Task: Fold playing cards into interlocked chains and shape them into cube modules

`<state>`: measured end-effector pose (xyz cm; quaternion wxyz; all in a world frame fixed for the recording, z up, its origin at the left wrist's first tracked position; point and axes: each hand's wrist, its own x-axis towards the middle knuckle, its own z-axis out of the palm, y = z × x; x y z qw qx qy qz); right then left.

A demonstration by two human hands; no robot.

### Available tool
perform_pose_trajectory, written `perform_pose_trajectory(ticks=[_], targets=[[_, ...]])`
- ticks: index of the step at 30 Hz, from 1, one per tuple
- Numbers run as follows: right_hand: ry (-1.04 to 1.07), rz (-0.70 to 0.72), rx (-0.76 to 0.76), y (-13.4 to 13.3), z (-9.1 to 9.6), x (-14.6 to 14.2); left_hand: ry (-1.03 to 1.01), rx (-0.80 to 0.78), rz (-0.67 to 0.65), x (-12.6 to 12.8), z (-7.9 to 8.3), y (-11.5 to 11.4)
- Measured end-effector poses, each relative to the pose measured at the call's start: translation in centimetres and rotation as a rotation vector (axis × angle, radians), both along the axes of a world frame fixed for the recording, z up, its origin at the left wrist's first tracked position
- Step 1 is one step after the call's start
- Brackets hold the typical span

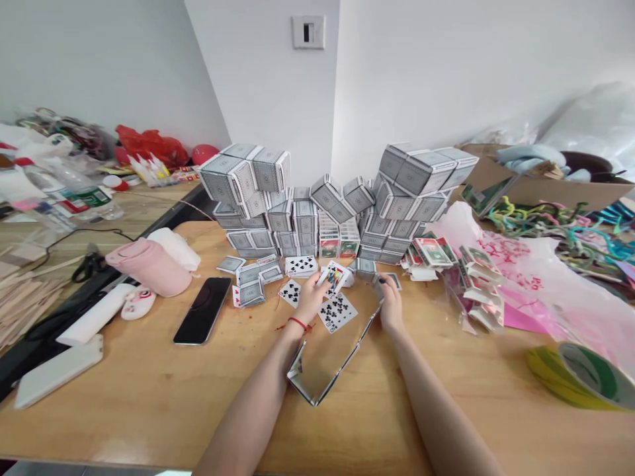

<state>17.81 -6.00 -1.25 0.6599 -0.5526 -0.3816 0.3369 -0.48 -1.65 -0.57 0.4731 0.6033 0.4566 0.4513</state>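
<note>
My left hand (312, 296), with a red string at the wrist, is closed on a face playing card (335, 276). A ten of clubs (339, 313) lies face up on the table just below it. My right hand (391, 308) grips one end of a folded strip of joined cards (341, 370), which bends in a zigzag toward me between my forearms. Loose cards (251, 293) lie beyond my hands. Behind them rises a structure of card blocks (305, 225), with a taller stack at each side and two tilted blocks (331, 198) in the middle.
On the left are a black phone (202, 311), a pink roll (149, 266) and a white power bank (59, 371). To the right are opened card boxes (479, 284), crumpled pink plastic (526, 271) and a yellow-green tape roll (550, 377). A cardboard box (555, 192) stands behind.
</note>
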Motion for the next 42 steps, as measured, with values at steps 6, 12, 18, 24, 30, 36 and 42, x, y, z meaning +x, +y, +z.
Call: perform_pose_trajectory(ticks=[6, 12, 18, 24, 30, 36, 42], targets=[[-0.153, 0.097, -0.017, -0.5, 0.9, 0.2, -0.047, -0.033, -0.048, -0.7, 0.5, 0.3], [-0.188, 0.259, 0.036, -0.6, 1.4, -0.1, 0.222, 0.144, -0.335, 0.0, 0.8, -0.6], [-0.187, 0.321, 0.014, -0.5, 1.2, -0.5, 0.317, 0.146, -0.353, 0.1, 0.9, -0.9], [-0.118, 0.252, -0.011, -0.3, 0.5, -0.6, 0.054, -0.01, -0.243, 0.0, 1.1, -0.6], [-0.106, 0.252, -0.01, -0.3, 0.3, -0.7, -0.136, -0.081, -0.12, -1.2, 3.9, -0.4], [-0.103, 0.263, 0.011, -0.4, 0.3, -0.8, 0.173, -0.066, -0.402, -3.4, 8.6, -3.4], [-0.118, 0.169, 0.024, -0.2, 0.1, -1.2, 0.439, 0.186, -0.139, -5.2, 8.5, -10.6]])
